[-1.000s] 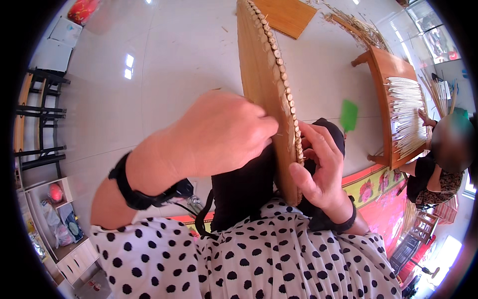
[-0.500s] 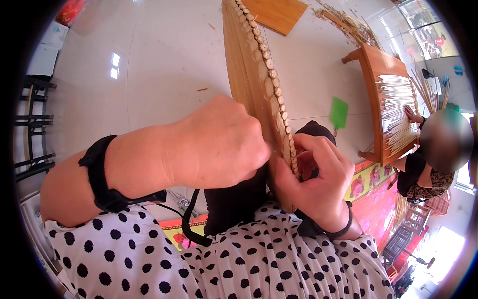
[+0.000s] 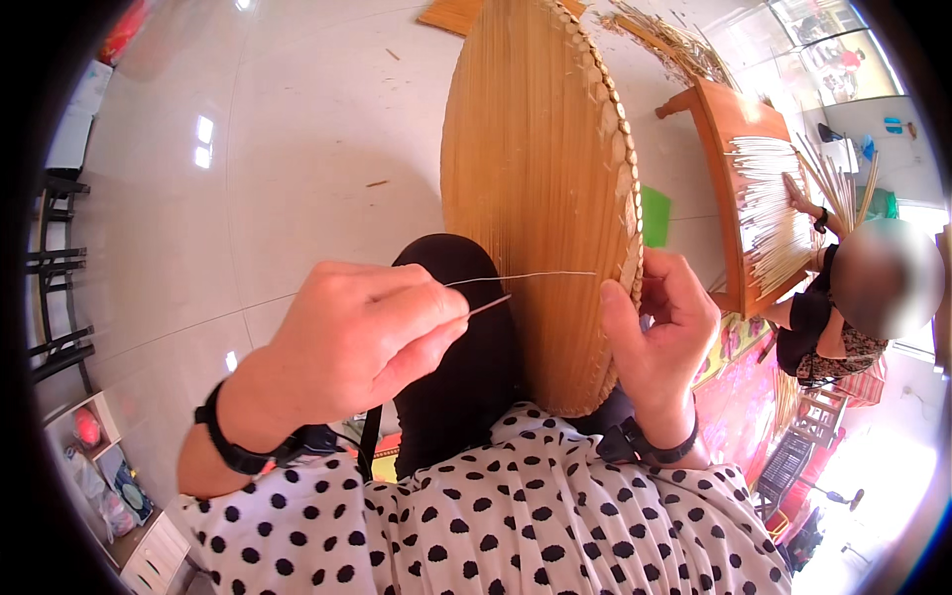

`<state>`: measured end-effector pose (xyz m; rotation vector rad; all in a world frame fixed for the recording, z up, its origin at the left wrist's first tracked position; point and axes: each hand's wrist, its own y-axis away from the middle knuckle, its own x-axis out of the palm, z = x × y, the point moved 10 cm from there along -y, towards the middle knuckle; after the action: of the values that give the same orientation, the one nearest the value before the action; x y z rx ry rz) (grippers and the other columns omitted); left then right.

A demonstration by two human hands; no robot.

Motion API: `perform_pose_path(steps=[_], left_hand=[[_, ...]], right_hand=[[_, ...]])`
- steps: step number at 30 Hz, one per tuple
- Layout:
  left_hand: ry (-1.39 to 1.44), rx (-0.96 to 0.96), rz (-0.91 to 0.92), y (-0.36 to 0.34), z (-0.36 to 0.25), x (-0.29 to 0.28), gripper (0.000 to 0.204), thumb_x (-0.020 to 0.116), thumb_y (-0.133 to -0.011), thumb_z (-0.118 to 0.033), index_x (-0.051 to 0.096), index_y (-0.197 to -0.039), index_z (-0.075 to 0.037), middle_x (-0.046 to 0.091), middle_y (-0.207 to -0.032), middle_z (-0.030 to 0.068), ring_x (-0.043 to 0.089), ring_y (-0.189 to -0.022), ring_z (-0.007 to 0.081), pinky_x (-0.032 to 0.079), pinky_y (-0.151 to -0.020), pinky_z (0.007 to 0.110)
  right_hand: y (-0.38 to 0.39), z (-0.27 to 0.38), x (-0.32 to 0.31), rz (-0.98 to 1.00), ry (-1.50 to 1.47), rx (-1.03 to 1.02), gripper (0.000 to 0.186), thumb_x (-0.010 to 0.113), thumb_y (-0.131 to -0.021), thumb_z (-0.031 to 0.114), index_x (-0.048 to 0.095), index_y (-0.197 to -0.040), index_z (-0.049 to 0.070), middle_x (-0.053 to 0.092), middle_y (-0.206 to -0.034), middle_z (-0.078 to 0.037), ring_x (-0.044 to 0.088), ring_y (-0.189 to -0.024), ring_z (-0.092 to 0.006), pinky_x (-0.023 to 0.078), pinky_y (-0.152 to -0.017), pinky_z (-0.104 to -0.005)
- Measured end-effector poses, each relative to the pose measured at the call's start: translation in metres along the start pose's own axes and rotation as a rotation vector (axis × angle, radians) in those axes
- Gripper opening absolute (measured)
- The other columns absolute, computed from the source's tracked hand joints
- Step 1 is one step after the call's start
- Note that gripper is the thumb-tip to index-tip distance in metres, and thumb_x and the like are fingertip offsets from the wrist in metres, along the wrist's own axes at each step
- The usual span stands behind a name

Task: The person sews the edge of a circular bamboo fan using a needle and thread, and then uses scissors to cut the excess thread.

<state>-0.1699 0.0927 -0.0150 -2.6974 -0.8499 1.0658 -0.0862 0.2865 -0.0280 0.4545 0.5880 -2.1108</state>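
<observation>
A round, flat mat of tan plant stalks (image 3: pixel 531 149) stands tilted over my lap, the cut stalk ends lining its right rim. My left hand (image 3: pixel 367 332) is closed on a thin needle (image 3: pixel 490 305), its tip pointing right in front of the mat. A pale thread (image 3: pixel 526 275) runs from these fingers to the mat near its right rim. At that rim my right hand (image 3: pixel 666 332) pinches the edge, thumb on the face turned to me and fingers behind. Beneath the mat is my dark-clothed knee (image 3: pixel 441 297).
To the right, a person's hand (image 3: pixel 798 193) rests on pale stalks (image 3: pixel 769 213) laid across a wooden table (image 3: pixel 716 149). A green sheet (image 3: pixel 655 216) shows behind the mat. Loose stalks (image 3: pixel 674 45) lie on the floor farther off; black stools (image 3: pixel 59 258) line the left side.
The mat has turned from nearly edge-on to show its broad face. My left hand has pulled back left and down from the rim, bringing needle and thread into view.
</observation>
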Motion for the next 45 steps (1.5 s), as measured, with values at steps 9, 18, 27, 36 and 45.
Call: perform_pose_path(steps=[9, 18, 27, 36, 45], left_hand=[[0.379, -0.175, -0.246, -0.013, 0.015, 0.056, 0.002, 0.062, -0.091, 0.0, 0.063, -0.093, 0.0, 0.063, -0.066, 0.0067, 0.062, -0.055, 0.0121, 0.046, -0.051, 0.023], [0.431, -0.286, -0.27, -0.017, 0.031, 0.084, 0.009, 0.062, -0.089, 0.003, 0.064, -0.098, 0.001, 0.064, -0.069, 0.0075, 0.06, -0.055, 0.0121, 0.046, -0.052, 0.023], [0.674, -0.414, -0.402, -0.005, 0.047, 0.068, 0.007, 0.063, -0.087, 0.003, 0.064, -0.093, 0.0, 0.062, -0.064, 0.0062, 0.057, -0.053, 0.0122, 0.043, -0.051, 0.024], [1.07, -0.373, -0.052, -0.019, 0.042, 0.123, 0.003, 0.057, -0.095, -0.002, 0.059, -0.096, 0.0, 0.058, -0.11, 0.0083, 0.062, -0.09, 0.011, 0.049, -0.08, 0.024], [1.478, -0.314, -0.326, -0.036, 0.058, 0.106, 0.012, 0.054, -0.099, -0.013, 0.06, -0.096, -0.002, 0.063, -0.094, 0.0053, 0.063, -0.092, 0.0151, 0.05, -0.085, 0.029]], right_hand=[[0.007, -0.024, -0.004, 0.063, -0.145, 0.161, 0.031, 0.071, -0.077, 0.004, 0.06, -0.105, -0.004, 0.059, -0.089, -0.004, 0.057, -0.076, -0.0071, 0.048, -0.064, -0.0214], [0.01, -0.032, -0.002, 0.114, -0.117, 0.212, 0.029, 0.07, -0.077, 0.002, 0.06, -0.104, -0.003, 0.057, -0.091, -0.001, 0.052, -0.079, -0.005, 0.044, -0.068, -0.0201], [0.01, -0.031, 0.0, 0.135, -0.175, 0.246, 0.028, 0.068, -0.078, 0.002, 0.058, -0.103, -0.003, 0.057, -0.089, 0.0, 0.05, -0.079, -0.0055, 0.043, -0.07, -0.0213], [0.011, -0.025, 0.006, 0.219, -0.128, 0.317, 0.038, 0.069, -0.078, 0.001, 0.058, -0.114, -0.005, 0.063, -0.097, -0.004, 0.058, -0.091, -0.0082, 0.049, -0.079, -0.025], [0.016, -0.025, -0.005, 0.155, 0.067, 0.147, 0.023, 0.072, -0.076, 0.003, 0.064, -0.097, -0.003, 0.059, -0.08, -0.003, 0.051, -0.068, -0.0044, 0.044, -0.059, -0.0236]])
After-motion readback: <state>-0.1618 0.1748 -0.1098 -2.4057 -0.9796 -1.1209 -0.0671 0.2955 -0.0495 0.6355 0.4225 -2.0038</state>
